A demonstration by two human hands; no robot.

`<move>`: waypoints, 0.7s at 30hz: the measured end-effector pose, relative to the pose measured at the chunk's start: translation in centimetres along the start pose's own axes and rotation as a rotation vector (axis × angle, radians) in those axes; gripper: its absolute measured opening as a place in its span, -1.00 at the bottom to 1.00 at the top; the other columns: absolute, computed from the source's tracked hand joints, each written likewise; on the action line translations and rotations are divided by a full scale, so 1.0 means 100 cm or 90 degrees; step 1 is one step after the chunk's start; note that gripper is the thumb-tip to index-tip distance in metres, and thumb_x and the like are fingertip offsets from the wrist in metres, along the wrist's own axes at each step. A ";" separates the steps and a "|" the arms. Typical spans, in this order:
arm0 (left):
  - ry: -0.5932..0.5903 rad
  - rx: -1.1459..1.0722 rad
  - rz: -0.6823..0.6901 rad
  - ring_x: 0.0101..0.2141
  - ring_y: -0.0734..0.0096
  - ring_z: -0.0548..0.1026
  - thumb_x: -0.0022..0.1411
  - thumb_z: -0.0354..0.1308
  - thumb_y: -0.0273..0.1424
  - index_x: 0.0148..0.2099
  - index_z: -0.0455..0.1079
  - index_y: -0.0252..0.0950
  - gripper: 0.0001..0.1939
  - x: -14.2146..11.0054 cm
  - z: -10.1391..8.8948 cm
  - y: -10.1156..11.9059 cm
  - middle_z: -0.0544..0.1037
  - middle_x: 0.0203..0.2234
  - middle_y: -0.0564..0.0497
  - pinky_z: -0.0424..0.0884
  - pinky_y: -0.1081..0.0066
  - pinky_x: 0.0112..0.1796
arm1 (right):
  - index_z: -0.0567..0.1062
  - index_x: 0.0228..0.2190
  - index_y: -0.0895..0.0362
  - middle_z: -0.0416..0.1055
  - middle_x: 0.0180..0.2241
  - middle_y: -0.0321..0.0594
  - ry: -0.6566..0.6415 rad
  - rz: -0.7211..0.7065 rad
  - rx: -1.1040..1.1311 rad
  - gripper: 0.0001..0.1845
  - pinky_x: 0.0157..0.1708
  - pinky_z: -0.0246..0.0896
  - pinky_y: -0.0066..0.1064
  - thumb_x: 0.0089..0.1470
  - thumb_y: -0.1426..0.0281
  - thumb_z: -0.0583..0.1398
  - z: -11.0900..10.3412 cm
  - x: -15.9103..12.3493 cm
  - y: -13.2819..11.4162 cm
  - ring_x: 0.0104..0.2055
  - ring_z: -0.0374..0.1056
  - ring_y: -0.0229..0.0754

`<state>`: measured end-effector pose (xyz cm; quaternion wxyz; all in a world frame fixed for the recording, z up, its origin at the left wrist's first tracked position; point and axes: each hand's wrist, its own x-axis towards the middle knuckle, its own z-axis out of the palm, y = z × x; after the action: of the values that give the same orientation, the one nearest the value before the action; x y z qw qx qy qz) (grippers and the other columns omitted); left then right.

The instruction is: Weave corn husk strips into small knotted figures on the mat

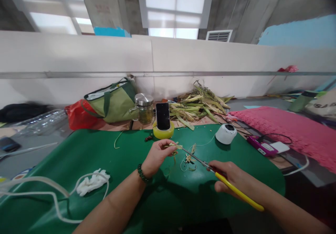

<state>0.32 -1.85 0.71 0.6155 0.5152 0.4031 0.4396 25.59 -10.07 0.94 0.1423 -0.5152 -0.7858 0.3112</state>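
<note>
My left hand [158,155], with a dark bead bracelet at the wrist, pinches a small piece of pale green husk [176,145] between thumb and fingers. Thin strands hang beneath those fingertips. In my right hand [231,176] are long-nosed pliers [233,191] with yellow handles, held slanting up to the left. Their slim metal tips reach the right end of the husk piece; whether they grip it I cannot tell. Below the tips, husk scraps [188,158] and a loop of pale thread lie on the green mat [126,164].
A phone [162,116] leans upright in a yellow tape roll [163,132]. Behind are a glass mug [145,113], a green bag [115,102] and a heap of dry husks [199,104]. A white thread holder [225,134] stands right; white cables and crumpled tissue [93,182] lie left.
</note>
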 end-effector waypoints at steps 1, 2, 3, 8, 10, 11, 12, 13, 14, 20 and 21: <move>0.000 -0.009 -0.005 -0.47 0.39 0.51 -0.23 0.42 -0.22 -0.45 0.44 -0.33 -0.65 0.000 0.001 0.000 0.54 -0.54 0.01 0.38 0.45 -0.41 | 0.30 -0.44 0.14 0.15 -0.58 -0.38 0.002 0.002 -0.003 -0.27 -0.57 -0.17 -0.48 -0.11 -0.31 0.00 0.000 0.000 -0.001 -0.54 -0.06 -0.34; 0.000 -0.020 -0.010 -0.47 0.40 0.51 -0.24 0.42 -0.21 -0.45 0.43 -0.33 -0.64 -0.001 0.001 0.000 0.54 -0.54 0.01 0.36 0.46 -0.43 | 0.31 -0.44 0.14 0.15 -0.58 -0.37 0.005 0.002 -0.006 -0.27 -0.57 -0.17 -0.48 -0.12 -0.31 -0.01 -0.001 0.000 -0.002 -0.54 -0.05 -0.33; 0.000 -0.032 -0.017 -0.47 0.41 0.51 -0.25 0.42 -0.20 -0.45 0.43 -0.33 -0.63 -0.001 0.002 0.000 0.54 -0.54 0.02 0.35 0.47 -0.44 | 0.31 -0.43 0.14 0.16 -0.58 -0.37 0.009 0.002 -0.008 -0.26 -0.57 -0.16 -0.48 -0.12 -0.32 -0.01 -0.001 0.000 -0.003 -0.54 -0.05 -0.33; -0.005 -0.068 -0.034 -0.47 0.43 0.50 -0.26 0.43 -0.20 -0.44 0.42 -0.34 -0.61 -0.003 0.003 0.000 0.52 -0.55 0.04 0.33 0.49 -0.44 | 0.33 -0.43 0.14 0.17 -0.60 -0.36 0.022 0.004 -0.022 -0.24 -0.59 -0.17 -0.49 -0.14 -0.33 -0.03 0.001 0.002 -0.005 -0.55 -0.04 -0.33; -0.011 -0.066 -0.034 -0.46 0.41 0.51 -0.25 0.43 -0.18 -0.43 0.42 -0.34 -0.60 -0.003 0.003 -0.001 0.53 -0.53 0.02 0.35 0.48 -0.42 | 0.31 -0.46 0.14 0.16 -0.62 -0.37 0.029 0.003 -0.022 -0.26 -0.60 -0.18 -0.49 -0.13 -0.33 -0.03 0.003 0.003 -0.004 -0.57 -0.06 -0.34; -0.013 -0.063 -0.034 -0.45 0.41 0.51 -0.25 0.43 -0.18 -0.42 0.42 -0.34 -0.60 -0.003 0.002 -0.001 0.54 -0.52 0.02 0.35 0.47 -0.41 | 0.30 -0.49 0.13 0.15 -0.63 -0.38 0.033 0.000 -0.019 -0.27 -0.60 -0.18 -0.50 -0.11 -0.32 -0.03 0.003 0.003 -0.003 -0.58 -0.06 -0.34; -0.013 -0.060 -0.033 -0.45 0.41 0.51 -0.25 0.42 -0.17 -0.42 0.42 -0.33 -0.59 -0.003 0.002 -0.001 0.54 -0.51 0.01 0.36 0.47 -0.41 | 0.28 -0.51 0.13 0.14 -0.64 -0.38 0.039 -0.001 -0.016 -0.27 -0.60 -0.17 -0.50 -0.10 -0.32 -0.04 0.004 0.003 -0.002 -0.59 -0.07 -0.35; -0.013 -0.057 -0.032 -0.45 0.41 0.50 -0.25 0.42 -0.16 -0.42 0.42 -0.33 -0.59 -0.003 0.001 -0.001 0.54 -0.51 0.01 0.36 0.47 -0.41 | 0.27 -0.52 0.13 0.13 -0.65 -0.38 0.046 -0.002 -0.012 -0.28 -0.61 -0.16 -0.50 -0.09 -0.32 -0.05 0.004 0.004 0.000 -0.59 -0.07 -0.35; -0.014 -0.051 -0.028 -0.46 0.42 0.50 -0.24 0.42 -0.16 -0.41 0.42 -0.33 -0.60 -0.003 0.001 -0.001 0.53 -0.50 0.02 0.35 0.47 -0.42 | 0.27 -0.52 0.12 0.13 -0.65 -0.38 0.057 -0.003 -0.009 -0.28 -0.60 -0.15 -0.50 -0.07 -0.31 -0.07 0.004 0.004 0.003 -0.59 -0.05 -0.34; -0.020 -0.042 -0.006 -0.49 0.48 0.46 -0.19 0.40 -0.30 -0.23 0.36 -0.30 -0.55 -0.003 0.002 -0.001 0.48 -0.52 0.10 0.32 0.48 -0.44 | 0.33 -0.40 0.12 0.15 -0.60 -0.36 0.153 -0.030 0.016 -0.31 -0.58 -0.05 -0.47 -0.04 -0.27 -0.05 -0.004 0.003 0.019 -0.58 0.02 -0.31; -0.019 -0.051 0.000 -0.49 0.48 0.46 -0.20 0.41 -0.33 -0.21 0.32 -0.29 -0.52 -0.003 0.003 -0.002 0.47 -0.53 0.12 0.33 0.48 -0.42 | 0.33 -0.38 0.13 0.15 -0.59 -0.36 0.147 -0.041 0.044 -0.29 -0.58 -0.03 -0.47 -0.06 -0.28 -0.04 -0.006 0.003 0.020 -0.58 0.03 -0.32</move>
<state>0.48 -2.26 0.59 0.6415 0.4965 0.3758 0.4480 27.20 -9.08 0.12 0.2595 -0.5173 -0.7690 0.2716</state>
